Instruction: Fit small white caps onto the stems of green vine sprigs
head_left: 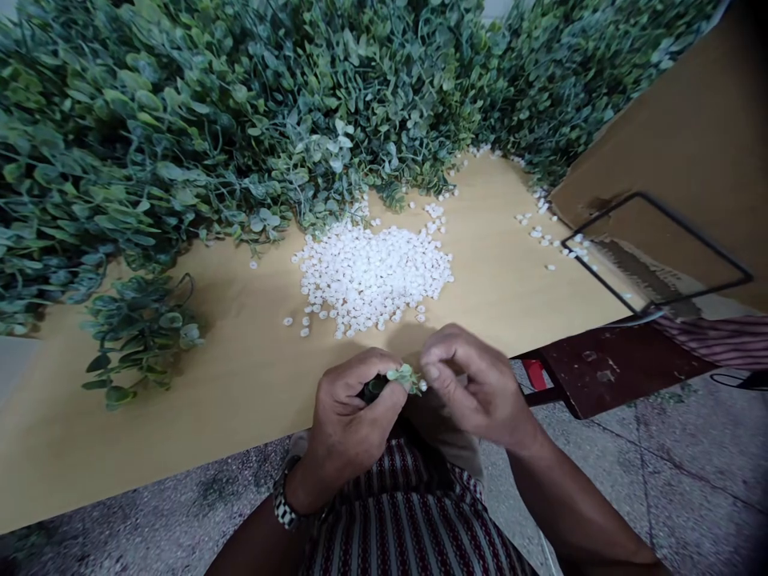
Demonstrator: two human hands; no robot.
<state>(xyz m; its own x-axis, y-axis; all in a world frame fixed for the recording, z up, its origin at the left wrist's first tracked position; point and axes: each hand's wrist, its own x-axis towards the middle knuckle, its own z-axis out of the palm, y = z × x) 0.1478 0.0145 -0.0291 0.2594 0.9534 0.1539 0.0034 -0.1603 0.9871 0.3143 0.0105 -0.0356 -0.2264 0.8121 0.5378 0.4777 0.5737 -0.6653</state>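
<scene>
My left hand (360,408), with a watch on its wrist, is closed around a small artificial leaf sprig (403,374), its pale green leaves poking out between thumb and forefinger. At the sprig's right end sits a small white bead-like piece (423,386). Thumb and forefinger of my right hand (474,388) are pinched together right beside that piece; whether anything is between them is hidden. Just beyond both hands, a heap of small white ring-like pieces (375,276) lies on the tan table (240,400).
Artificial greenery (240,104) is piled along the far side. A separate leafy bunch (141,336) lies at left. On the right are a cardboard box (678,144), a black wire frame (696,232) and scattered white pieces. A dark red stool (618,372) stands below the table's edge.
</scene>
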